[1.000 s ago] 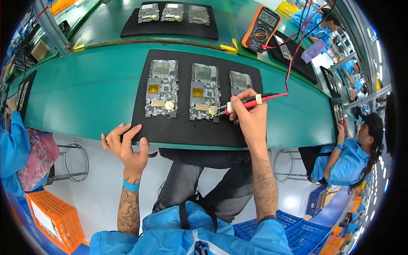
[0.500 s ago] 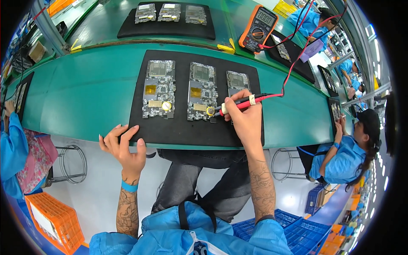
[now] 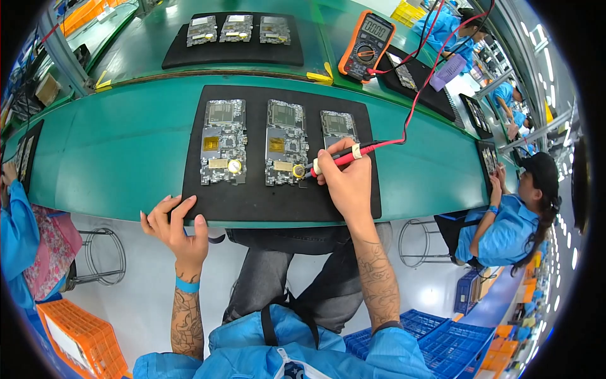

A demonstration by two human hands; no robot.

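Test probes (image 3: 343,160) point at the coin cell (image 3: 298,171) on the middle board (image 3: 278,133).

Near the right edge of the black mat (image 3: 252,205), the right hand (image 3: 346,180) hid the lower part of the right-hand circuit board (image 3: 339,124). The tips of the test probes (image 3: 341,160) were too small to tell whether they touched the coin cell (image 3: 298,170) on the middle board (image 3: 276,114). Beyond the far edge of the green bench (image 3: 113,145), red and black leads (image 3: 411,108) ran out of frame at the top. At the bench's left end, a co-worker (image 3: 16,234) was cut off, head unseen. The wearer's blue jacket (image 3: 252,360) was cropped below.
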